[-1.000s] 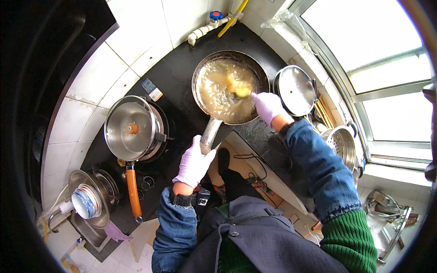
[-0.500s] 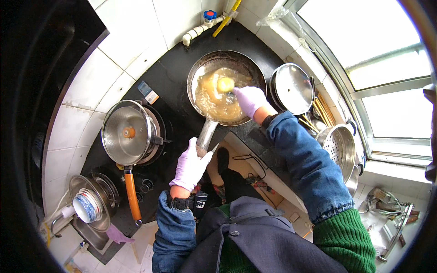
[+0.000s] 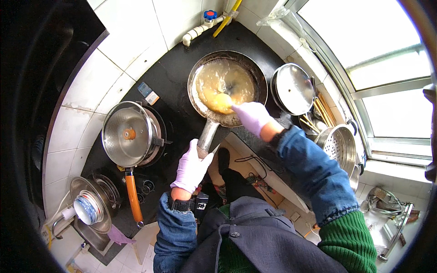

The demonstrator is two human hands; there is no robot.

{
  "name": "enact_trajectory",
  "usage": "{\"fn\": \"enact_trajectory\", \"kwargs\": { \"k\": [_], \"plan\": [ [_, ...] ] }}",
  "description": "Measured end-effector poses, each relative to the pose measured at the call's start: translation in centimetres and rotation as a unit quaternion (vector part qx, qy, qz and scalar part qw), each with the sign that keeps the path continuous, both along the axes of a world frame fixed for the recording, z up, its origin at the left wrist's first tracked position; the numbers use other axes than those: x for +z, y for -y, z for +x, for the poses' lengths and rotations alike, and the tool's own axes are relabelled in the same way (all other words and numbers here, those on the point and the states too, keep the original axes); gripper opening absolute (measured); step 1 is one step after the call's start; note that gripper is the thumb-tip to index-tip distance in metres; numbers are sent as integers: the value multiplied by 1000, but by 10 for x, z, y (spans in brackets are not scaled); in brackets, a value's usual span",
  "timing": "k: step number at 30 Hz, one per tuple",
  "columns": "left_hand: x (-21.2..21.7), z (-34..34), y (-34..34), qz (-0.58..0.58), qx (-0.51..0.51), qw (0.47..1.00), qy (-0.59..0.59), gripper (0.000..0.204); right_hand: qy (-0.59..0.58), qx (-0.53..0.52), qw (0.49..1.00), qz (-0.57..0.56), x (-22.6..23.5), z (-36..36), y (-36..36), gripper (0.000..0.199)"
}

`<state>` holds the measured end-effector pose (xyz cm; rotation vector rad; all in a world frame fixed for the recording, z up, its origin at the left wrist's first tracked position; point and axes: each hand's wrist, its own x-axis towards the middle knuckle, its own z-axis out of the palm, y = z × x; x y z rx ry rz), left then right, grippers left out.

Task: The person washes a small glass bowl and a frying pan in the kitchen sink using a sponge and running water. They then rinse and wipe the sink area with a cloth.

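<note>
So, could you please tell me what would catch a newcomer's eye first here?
The big steel pan of pale foamy liquid on the black counter, upper centre. The right hand presses a yellow sponge into it, while the left hand holds the pan's handle. A lidded pot with an orange handle sits left.

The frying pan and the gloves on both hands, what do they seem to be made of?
The frying pan looks like bare metal: grey, dull shine, with a silvery tubular handle. The gloves on the left hand and right hand look like thin nitrile or latex: pale purple, smooth, tight.
</note>
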<state>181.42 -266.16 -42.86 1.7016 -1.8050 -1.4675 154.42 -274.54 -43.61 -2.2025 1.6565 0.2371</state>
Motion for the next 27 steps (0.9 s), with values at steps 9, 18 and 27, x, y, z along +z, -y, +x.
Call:
{"fn": "enact_trajectory", "kwargs": {
  "k": [9,18,27],
  "plan": [
    [1,1,1,10,-4,1000,-6,54,48,-118,985,-116,-59,5,75,31],
    [1,1,0,3,3,1000,5,60,177,345,917,95,-24,-11,66,29],
    [2,1,-1,19,-10,1000,16,61,-453,74,883,93,61,-35,127,28]
  ]
}}
